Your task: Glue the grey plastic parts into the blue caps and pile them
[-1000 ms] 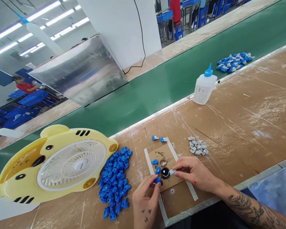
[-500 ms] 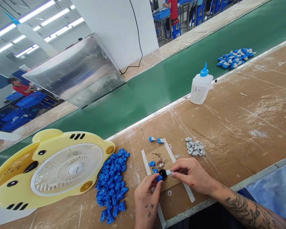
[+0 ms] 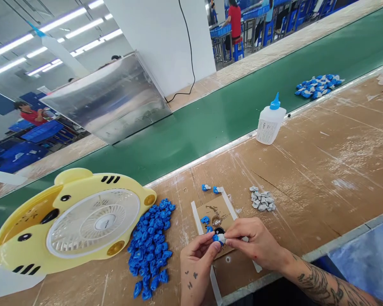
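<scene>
My left hand [image 3: 196,263] pinches a small blue plastic piece [image 3: 215,239] between thumb and fingertips. From the other side, my right hand [image 3: 257,241] grips a small grey-white piece [image 3: 221,238], which touches the blue one. Just behind the fingertips is a round black dish [image 3: 218,230], partly hidden. A taped-down cardboard sheet [image 3: 201,210] lies under the hands, bearing a round transparent blob [image 3: 216,221] and two loose blue pieces [image 3: 205,219]. Beyond its far edge are two blue pieces with grey parts attached [image 3: 206,187].
A heap of blue pieces [image 3: 151,246] lies left, beside a yellow animal-shaped fan [image 3: 79,225]. Grey pieces [image 3: 262,199] are piled to the right. A white bottle with blue nozzle [image 3: 270,124] stands by the green conveyor belt [image 3: 198,123], which carries blue-and-white pieces [image 3: 319,86].
The grey-white piece in my right hand has moved left from over the black dish and now meets the blue piece. The view has shifted slightly.
</scene>
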Action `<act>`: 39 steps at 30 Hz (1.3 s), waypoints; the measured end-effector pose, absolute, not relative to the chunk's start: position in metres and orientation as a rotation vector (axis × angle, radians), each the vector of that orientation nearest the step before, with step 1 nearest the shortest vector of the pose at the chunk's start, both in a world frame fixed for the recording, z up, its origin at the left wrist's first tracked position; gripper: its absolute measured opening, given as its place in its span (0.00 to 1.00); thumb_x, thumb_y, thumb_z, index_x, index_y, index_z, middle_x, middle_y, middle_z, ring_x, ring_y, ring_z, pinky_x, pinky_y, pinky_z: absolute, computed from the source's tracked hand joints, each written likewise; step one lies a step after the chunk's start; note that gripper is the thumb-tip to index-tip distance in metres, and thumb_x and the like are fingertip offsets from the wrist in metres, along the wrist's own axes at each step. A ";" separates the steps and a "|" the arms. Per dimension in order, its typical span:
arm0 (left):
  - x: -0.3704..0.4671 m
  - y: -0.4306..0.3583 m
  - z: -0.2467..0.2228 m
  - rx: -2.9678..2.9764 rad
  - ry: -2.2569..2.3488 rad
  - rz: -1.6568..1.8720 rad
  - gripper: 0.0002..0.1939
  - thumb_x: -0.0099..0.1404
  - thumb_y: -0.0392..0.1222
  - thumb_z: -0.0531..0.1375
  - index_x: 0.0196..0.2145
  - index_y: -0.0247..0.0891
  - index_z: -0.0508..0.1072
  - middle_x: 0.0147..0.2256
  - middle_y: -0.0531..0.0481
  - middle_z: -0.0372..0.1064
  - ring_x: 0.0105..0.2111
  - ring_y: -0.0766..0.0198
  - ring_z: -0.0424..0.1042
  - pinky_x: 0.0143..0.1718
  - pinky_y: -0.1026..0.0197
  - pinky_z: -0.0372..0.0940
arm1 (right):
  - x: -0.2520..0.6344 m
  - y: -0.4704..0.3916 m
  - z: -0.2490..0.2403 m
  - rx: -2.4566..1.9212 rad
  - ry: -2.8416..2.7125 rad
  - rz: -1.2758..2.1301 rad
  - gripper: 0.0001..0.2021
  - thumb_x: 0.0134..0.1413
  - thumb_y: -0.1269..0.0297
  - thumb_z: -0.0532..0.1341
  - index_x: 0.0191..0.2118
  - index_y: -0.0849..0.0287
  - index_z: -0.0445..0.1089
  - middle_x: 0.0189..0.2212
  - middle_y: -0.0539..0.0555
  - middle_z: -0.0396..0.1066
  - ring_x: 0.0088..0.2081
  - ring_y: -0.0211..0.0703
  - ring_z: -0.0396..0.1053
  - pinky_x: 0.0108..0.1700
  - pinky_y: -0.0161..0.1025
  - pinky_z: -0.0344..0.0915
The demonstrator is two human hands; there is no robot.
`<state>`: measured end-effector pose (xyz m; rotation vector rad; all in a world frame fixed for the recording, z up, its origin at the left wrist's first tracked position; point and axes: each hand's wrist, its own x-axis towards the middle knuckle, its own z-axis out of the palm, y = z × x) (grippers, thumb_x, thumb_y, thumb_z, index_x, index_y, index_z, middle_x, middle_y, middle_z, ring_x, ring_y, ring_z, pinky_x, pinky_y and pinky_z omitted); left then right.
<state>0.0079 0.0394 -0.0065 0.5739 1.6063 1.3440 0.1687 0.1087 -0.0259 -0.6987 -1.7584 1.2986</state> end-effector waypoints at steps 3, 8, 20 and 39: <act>0.008 0.041 -0.004 0.538 1.601 1.348 0.21 0.36 0.52 0.78 0.28 0.38 0.85 0.26 0.43 0.82 0.28 0.54 0.81 0.31 0.59 0.77 | 0.168 0.111 -0.023 -0.630 -1.813 1.222 0.14 0.65 0.57 0.63 0.33 0.58 0.82 0.28 0.54 0.80 0.28 0.37 0.76 0.33 0.30 0.71; 0.010 0.044 -0.010 0.497 1.598 1.442 0.22 0.36 0.52 0.78 0.27 0.37 0.84 0.25 0.44 0.81 0.25 0.57 0.79 0.28 0.61 0.76 | 0.158 0.106 -0.023 -0.688 -1.788 1.047 0.14 0.66 0.59 0.61 0.33 0.57 0.81 0.27 0.53 0.79 0.28 0.38 0.76 0.32 0.30 0.72; 0.002 0.043 -0.001 0.589 1.560 1.396 0.18 0.39 0.49 0.77 0.27 0.37 0.83 0.22 0.47 0.78 0.25 0.60 0.78 0.30 0.62 0.75 | 0.154 0.105 -0.022 -0.597 -1.841 0.993 0.14 0.67 0.60 0.61 0.33 0.58 0.80 0.27 0.53 0.79 0.28 0.37 0.76 0.32 0.30 0.72; -0.059 0.169 -0.023 1.314 1.943 1.011 0.07 0.48 0.41 0.65 0.27 0.39 0.81 0.21 0.49 0.78 0.21 0.57 0.77 0.24 0.59 0.72 | 0.240 0.207 -0.004 -1.379 -2.623 0.557 0.13 0.57 0.71 0.62 0.47 0.58 0.79 0.39 0.58 0.78 0.44 0.49 0.76 0.47 0.38 0.70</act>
